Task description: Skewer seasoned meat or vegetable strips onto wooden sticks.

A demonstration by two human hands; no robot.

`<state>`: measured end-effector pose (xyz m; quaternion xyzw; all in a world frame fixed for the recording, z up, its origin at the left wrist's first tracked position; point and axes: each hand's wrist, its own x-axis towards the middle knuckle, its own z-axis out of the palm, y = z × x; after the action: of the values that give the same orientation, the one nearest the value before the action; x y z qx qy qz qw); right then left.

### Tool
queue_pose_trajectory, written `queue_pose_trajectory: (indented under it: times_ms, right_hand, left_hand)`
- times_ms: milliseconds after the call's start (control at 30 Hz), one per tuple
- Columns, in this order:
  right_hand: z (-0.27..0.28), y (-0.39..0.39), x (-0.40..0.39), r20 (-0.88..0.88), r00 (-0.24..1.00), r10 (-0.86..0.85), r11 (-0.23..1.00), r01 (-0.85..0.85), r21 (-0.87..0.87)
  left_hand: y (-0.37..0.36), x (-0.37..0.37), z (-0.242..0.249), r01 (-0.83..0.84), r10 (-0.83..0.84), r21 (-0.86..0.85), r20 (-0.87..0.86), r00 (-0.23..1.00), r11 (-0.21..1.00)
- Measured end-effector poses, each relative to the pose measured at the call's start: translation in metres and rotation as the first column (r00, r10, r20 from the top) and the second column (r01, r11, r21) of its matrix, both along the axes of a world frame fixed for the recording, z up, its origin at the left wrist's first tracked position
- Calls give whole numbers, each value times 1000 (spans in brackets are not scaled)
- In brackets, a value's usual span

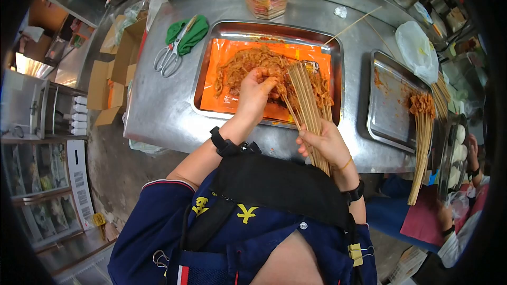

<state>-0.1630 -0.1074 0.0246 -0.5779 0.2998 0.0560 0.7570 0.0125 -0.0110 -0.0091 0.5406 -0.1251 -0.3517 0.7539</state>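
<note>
Red-sauced food strips (240, 68) lie heaped on an orange plastic sheet (211, 97) inside a metal tray (198, 87). My left hand (256, 92) is over the heap with its fingers closed on a piece of the sauced food; the fingertips are partly hidden in it. Wrapped around a thick bundle of wooden skewers (307, 97) is my right hand (330, 145). The bundle's upper ends lean over the tray's right half. One skewer (290, 106) sticks out on the left of the bundle, its tip close to my left thumb.
Scissors (171, 55) and a green cloth (196, 34) lie left of the tray. A clear container (266, 2) stands behind it. To the right, loaded skewers (422, 126) overhang a second tray (391, 119), near a white plastic bag (416, 47). Another person's hand (445, 216) is at far right.
</note>
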Motion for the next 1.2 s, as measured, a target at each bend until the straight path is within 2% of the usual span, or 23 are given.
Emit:
queue_pose_trajectory:
  times_ms: [67, 167, 267, 367, 467, 567, 600, 700, 900, 1000, 1100, 1200]
  right_hand:
    - [2, -2, 1, -2, 1000, -2, 1000, 2, 1]
    - [0, 0, 1, -2, 1000, 2, 1000, -2, 13]
    - [0, -3, -1, 18, 1000, 4, 1000, -4, 22]
    - [3, -2, -1, 26, 1000, -2, 1000, 1, 31]
    - [2, -2, -1, 38, 999, -6, 999, 4, 46]
    - [2, -2, -2, 43, 999, -13, 999, 11, 45]
    - [1, -3, -2, 43, 999, -8, 999, 6, 49]
    - [0, -3, -3, 44, 999, -8, 999, 6, 50]
    - [0, -2, -2, 28, 999, -20, 999, 18, 50]
    - [-1, -3, -3, 36, 999, -14, 999, 12, 48]
    - [-1, -2, -2, 30, 999, -13, 999, 12, 44]
    - [-1, -1, -2, 35, 999, -27, 999, 25, 45]
  left_hand:
    - [-1, 3, -1, -30, 30, -8, 9, 1000, 1000]
    - [1, 10, 5, 12, -11, 36, -18, 1000, 999]
    - [1, 25, -6, 97, -104, -41, -203, 974, 994]
    - [5, 35, -13, 184, -209, -99, -427, 880, 978]
    - [2, 33, -28, 280, -292, -92, -437, 851, 955]
    - [-1, 17, -15, 271, -280, -81, -429, 859, 959]
    - [1, 21, -15, 318, -316, -63, -396, 862, 946]
    - [3, 24, -9, 220, -199, 55, -261, 945, 974]
    - [4, 16, 5, 87, -101, -69, -237, 966, 994]
    - [4, 9, 6, 92, -91, -17, 33, 995, 996]
    - [1, -1, 0, -34, 36, -14, 200, 979, 999]
    - [-2, -12, 0, -117, 128, -62, 244, 961, 991]
